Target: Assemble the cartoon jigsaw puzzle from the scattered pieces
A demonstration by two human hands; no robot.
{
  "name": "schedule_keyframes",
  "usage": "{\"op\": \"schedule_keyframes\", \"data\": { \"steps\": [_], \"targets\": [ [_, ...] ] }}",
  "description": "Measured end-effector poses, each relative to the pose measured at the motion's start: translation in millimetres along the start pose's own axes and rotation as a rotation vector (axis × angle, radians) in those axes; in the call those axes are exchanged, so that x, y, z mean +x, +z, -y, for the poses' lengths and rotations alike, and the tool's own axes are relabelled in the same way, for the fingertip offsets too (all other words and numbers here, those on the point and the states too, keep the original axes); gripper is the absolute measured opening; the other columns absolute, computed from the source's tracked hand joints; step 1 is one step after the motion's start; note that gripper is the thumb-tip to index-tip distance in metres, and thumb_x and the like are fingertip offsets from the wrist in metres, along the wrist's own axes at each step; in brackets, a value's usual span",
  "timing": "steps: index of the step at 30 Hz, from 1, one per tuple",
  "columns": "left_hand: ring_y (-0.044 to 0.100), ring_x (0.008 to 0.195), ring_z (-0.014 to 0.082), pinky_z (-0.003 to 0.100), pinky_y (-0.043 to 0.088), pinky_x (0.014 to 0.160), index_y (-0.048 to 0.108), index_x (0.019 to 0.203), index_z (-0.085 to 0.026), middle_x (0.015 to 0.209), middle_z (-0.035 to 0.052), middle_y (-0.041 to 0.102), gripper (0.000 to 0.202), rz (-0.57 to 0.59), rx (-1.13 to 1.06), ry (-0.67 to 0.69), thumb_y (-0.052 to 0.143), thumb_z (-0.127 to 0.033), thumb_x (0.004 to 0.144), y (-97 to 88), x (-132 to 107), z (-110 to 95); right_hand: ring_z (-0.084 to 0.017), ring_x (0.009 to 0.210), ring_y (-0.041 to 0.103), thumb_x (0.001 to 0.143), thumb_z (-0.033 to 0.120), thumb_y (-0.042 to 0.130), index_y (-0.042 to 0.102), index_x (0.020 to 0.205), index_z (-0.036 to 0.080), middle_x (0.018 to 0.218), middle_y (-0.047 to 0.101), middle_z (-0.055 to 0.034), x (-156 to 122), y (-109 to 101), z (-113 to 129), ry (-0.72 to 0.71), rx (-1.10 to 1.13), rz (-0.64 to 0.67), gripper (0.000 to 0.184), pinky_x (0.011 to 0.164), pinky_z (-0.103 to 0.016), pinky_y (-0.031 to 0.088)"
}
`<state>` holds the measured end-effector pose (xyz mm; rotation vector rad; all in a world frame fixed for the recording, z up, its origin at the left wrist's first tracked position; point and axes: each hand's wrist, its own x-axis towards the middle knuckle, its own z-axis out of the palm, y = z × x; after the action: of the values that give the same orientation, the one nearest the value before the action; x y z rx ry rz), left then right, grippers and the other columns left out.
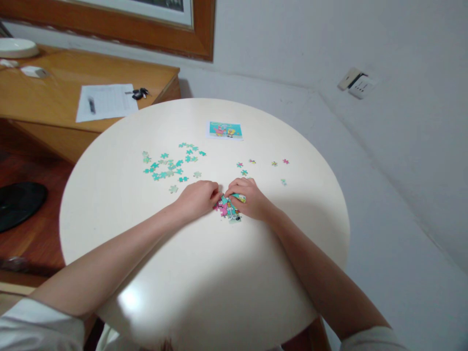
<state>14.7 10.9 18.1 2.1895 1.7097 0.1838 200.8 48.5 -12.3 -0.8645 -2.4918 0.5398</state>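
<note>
A small joined section of a jigsaw puzzle (230, 209), pink, teal and white, lies on the round white table (204, 273) between my hands. My left hand (199, 197) is closed at the section's left edge, its fingertips by the pink part. From the right, my right hand (250, 197) curls over the upper right of the section, thumb and fingers pressed on it and covering part of it. Whether a loose piece sits in the left fingertips is hidden. Beyond the hands lies a picture card (225, 130) with cartoon figures on a teal ground.
Loose teal and pale green puzzle pieces (170, 165) are scattered at the left. Several more colourful pieces (244, 172) lie spread at the right. A wooden cabinet (109, 73) bearing a paper sheet (106, 102) and keys (140, 93) stands behind left. The wall (383, 161) borders the right.
</note>
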Motion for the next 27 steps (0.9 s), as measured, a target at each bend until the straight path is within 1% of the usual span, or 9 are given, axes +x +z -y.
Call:
{"op": "schedule_keyframes", "data": {
  "steps": [9, 12, 16, 18, 20, 23, 27],
  "targets": [
    [0.060, 0.069, 0.0195, 0.027, 0.034, 0.057, 0.061, 0.076, -0.017, 0.074, 0.0081, 0.067, 0.023, 0.035, 0.061, -0.019, 0.043, -0.027, 0.087, -1.8, -1, -5, -0.018, 0.091, 0.059, 0.079, 0.011, 0.053, 0.066, 0.081, 0.022, 0.089, 0.066, -0.0036, 0, 1, 0, -0.007, -0.015, -0.021, 0.017, 0.086, -0.035, 0.032],
    [0.060, 0.069, 0.0201, 0.027, 0.035, 0.058, 0.062, 0.077, -0.017, 0.072, 0.0077, 0.066, 0.022, 0.016, 0.047, -0.017, 0.045, -0.027, 0.087, -1.2, -2, -5, -0.017, 0.088, 0.060, 0.080, 0.011, 0.051, 0.066, 0.080, 0.021, 0.087, 0.067, -0.0033, 0, -1, -5, 0.003, -0.019, -0.074, 0.019, 0.084, -0.035, 0.033],
    [0.061, 0.071, 0.0180, 0.025, 0.037, 0.060, 0.063, 0.082, -0.018, 0.072, 0.0056, 0.065, 0.021, -0.058, -0.003, 0.021, 0.046, -0.028, 0.087, 0.7, -3, -4, -0.017, 0.086, 0.060, 0.079, 0.010, 0.049, 0.066, 0.079, 0.022, 0.085, 0.069, -0.0029, -1, -7, -15, 0.069, -0.036, -0.187, 0.021, 0.084, -0.035, 0.035],
    [0.062, 0.074, 0.0180, 0.025, 0.040, 0.062, 0.065, 0.088, -0.019, 0.077, 0.0052, 0.068, 0.021, -0.062, -0.020, 0.061, 0.047, -0.028, 0.088, 1.3, -5, -4, -0.018, 0.085, 0.061, 0.078, 0.010, 0.048, 0.066, 0.077, 0.022, 0.084, 0.070, -0.0031, -2, -10, -20, 0.103, -0.046, -0.233, 0.021, 0.084, -0.035, 0.036],
    [0.064, 0.078, 0.0187, 0.025, 0.043, 0.066, 0.066, 0.096, -0.021, 0.087, 0.0051, 0.070, 0.020, -0.030, -0.018, 0.089, 0.049, -0.026, 0.086, 1.6, -6, -6, -0.018, 0.085, 0.061, 0.077, 0.010, 0.048, 0.066, 0.076, 0.022, 0.084, 0.070, -0.0032, -2, -12, -24, 0.130, -0.053, -0.265, 0.021, 0.084, -0.036, 0.037],
    [0.065, 0.087, 0.0207, 0.026, 0.045, 0.070, 0.065, 0.107, -0.023, 0.102, 0.0056, 0.071, 0.028, 0.018, 0.007, 0.102, 0.049, -0.020, 0.084, 1.9, -7, -8, -0.019, 0.086, 0.062, 0.076, 0.011, 0.049, 0.066, 0.076, 0.022, 0.084, 0.069, -0.0037, -3, -13, -29, 0.156, -0.055, -0.300, 0.020, 0.084, -0.036, 0.037],
    [0.066, 0.093, 0.0230, 0.028, 0.047, 0.072, 0.064, 0.112, -0.024, 0.107, 0.0060, 0.071, 0.033, 0.043, 0.021, 0.088, 0.046, -0.018, 0.086, 2.7, -6, -9, -0.019, 0.086, 0.061, 0.077, 0.012, 0.048, 0.067, 0.076, 0.022, 0.083, 0.069, -0.0041, -4, -13, -33, 0.165, -0.047, -0.324, 0.021, 0.084, -0.037, 0.039]
  ]
}}
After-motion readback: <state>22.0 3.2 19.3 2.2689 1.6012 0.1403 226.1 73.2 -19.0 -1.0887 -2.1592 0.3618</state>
